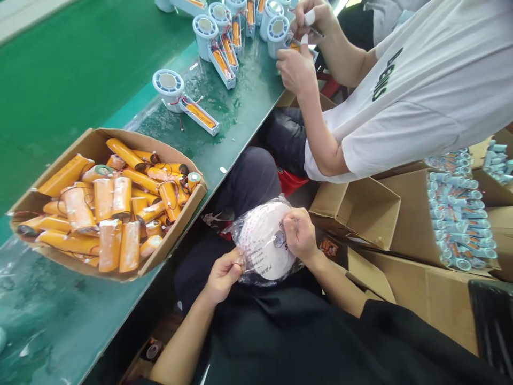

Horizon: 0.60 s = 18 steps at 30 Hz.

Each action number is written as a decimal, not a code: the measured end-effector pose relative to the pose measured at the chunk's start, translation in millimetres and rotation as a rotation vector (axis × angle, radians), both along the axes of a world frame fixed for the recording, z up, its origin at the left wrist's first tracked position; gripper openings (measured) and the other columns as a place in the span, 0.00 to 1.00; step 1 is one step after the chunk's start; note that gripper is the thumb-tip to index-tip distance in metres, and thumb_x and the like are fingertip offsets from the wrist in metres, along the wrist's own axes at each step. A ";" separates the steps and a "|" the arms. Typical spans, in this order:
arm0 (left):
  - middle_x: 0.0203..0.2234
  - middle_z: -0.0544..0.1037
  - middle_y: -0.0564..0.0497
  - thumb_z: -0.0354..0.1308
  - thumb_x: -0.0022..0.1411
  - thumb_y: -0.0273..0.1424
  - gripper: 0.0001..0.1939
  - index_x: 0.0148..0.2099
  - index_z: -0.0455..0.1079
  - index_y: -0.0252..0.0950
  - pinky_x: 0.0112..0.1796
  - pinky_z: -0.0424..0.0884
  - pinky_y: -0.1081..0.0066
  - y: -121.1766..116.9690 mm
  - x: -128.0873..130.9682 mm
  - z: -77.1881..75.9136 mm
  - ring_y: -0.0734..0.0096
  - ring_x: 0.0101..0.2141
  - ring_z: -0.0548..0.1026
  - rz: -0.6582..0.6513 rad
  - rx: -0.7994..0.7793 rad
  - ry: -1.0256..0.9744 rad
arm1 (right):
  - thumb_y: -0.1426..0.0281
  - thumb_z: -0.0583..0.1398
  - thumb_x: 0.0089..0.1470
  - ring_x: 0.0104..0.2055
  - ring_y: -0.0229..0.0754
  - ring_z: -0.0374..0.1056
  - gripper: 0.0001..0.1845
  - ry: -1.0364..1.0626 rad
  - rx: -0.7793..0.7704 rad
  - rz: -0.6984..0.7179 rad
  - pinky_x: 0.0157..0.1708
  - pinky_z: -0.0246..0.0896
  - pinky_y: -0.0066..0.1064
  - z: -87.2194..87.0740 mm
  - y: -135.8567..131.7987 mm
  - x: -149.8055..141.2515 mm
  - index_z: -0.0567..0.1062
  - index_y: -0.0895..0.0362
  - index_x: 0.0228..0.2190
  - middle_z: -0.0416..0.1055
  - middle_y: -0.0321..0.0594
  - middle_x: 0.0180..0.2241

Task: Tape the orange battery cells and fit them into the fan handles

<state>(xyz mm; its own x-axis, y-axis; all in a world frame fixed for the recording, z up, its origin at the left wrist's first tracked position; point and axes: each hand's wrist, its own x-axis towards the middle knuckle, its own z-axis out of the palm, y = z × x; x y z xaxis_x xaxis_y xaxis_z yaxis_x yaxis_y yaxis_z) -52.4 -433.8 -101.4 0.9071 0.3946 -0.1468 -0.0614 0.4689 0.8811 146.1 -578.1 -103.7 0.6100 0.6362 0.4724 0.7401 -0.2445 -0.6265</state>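
Above my lap is a flat white disc-shaped roll point(264, 235) with a small hub and printed markings, inside a clear plastic bag point(240, 227). My left hand point(223, 274) pinches the bag's lower left edge between thumb and fingers. On the right side, my right hand point(300, 233) is closed with curled fingers on the bag, over the disc's edge. What lies under those fingers is hidden.
On the green table point(132, 310), a cardboard box point(170, 251) holds many orange-wrapped battery packs point(130, 246). Light-blue housings point(169, 88) stand farther along. A co-worker's hands point(298, 69) handle one housing. Cardboard cartons point(420, 283) stand at right, one with stacked light-blue parts point(460, 219).
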 end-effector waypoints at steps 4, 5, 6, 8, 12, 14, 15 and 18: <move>0.24 0.71 0.51 0.70 0.59 0.54 0.26 0.29 0.74 0.35 0.34 0.66 0.68 3.9 -10.6 1.9 0.71 0.27 0.67 0.020 -0.173 0.087 | 0.59 0.59 0.70 0.45 0.51 0.71 0.12 -0.088 -0.009 0.109 0.47 0.70 0.47 6.0 4.6 -6.1 0.78 0.52 0.48 0.76 0.47 0.42; 0.23 0.70 0.52 0.71 0.59 0.54 0.27 0.27 0.73 0.35 0.33 0.66 0.68 4.7 -11.7 4.0 0.71 0.26 0.67 0.000 -0.180 0.085 | 0.63 0.61 0.70 0.45 0.50 0.70 0.08 -0.093 0.000 0.091 0.47 0.68 0.46 7.7 6.3 -8.5 0.78 0.51 0.45 0.75 0.46 0.42; 0.22 0.69 0.52 0.71 0.59 0.55 0.28 0.26 0.72 0.35 0.32 0.65 0.69 4.9 -12.6 6.6 0.71 0.26 0.66 -0.020 -0.185 0.079 | 0.67 0.61 0.69 0.45 0.49 0.70 0.05 -0.094 0.015 0.081 0.47 0.67 0.46 9.5 8.2 -10.7 0.78 0.50 0.42 0.75 0.44 0.41; 0.20 0.68 0.52 0.71 0.58 0.55 0.29 0.25 0.71 0.35 0.30 0.64 0.70 3.2 -14.3 12.5 0.72 0.25 0.66 -0.034 -0.211 0.066 | 0.71 0.59 0.69 0.44 0.48 0.70 0.07 -0.085 0.040 0.120 0.48 0.65 0.46 13.9 11.6 -13.7 0.75 0.51 0.37 0.75 0.42 0.39; 0.19 0.67 0.54 0.73 0.57 0.53 0.29 0.25 0.67 0.35 0.27 0.62 0.73 -5.4 -20.3 23.1 0.75 0.22 0.64 0.048 -0.377 0.057 | 0.69 0.52 0.73 0.34 0.44 0.69 0.10 0.079 0.142 0.293 0.38 0.66 0.40 23.6 12.4 -13.2 0.69 0.52 0.37 0.72 0.39 0.32; 0.18 0.65 0.56 0.73 0.57 0.52 0.29 0.25 0.63 0.36 0.25 0.61 0.74 -8.6 -23.1 24.8 0.77 0.20 0.62 0.123 -0.448 0.072 | 0.68 0.51 0.74 0.29 0.42 0.67 0.11 0.171 0.133 0.341 0.31 0.63 0.35 27.2 9.0 -8.9 0.68 0.52 0.36 0.70 0.37 0.29; 0.17 0.64 0.57 0.73 0.57 0.51 0.30 0.24 0.62 0.36 0.25 0.61 0.74 -9.1 -24.0 23.9 0.77 0.19 0.61 0.181 -0.461 0.094 | 0.67 0.51 0.73 0.27 0.41 0.65 0.12 0.208 0.083 0.350 0.29 0.61 0.33 28.5 6.9 -5.8 0.67 0.52 0.35 0.69 0.36 0.27; 0.18 0.62 0.58 0.77 0.52 0.50 0.32 0.24 0.58 0.37 0.26 0.62 0.74 -6.7 -24.2 13.2 0.78 0.21 0.59 0.374 -0.405 0.201 | 0.66 0.56 0.70 0.21 0.37 0.58 0.10 0.369 -0.128 0.334 0.23 0.53 0.31 30.3 2.7 5.0 0.69 0.52 0.34 0.65 0.32 0.22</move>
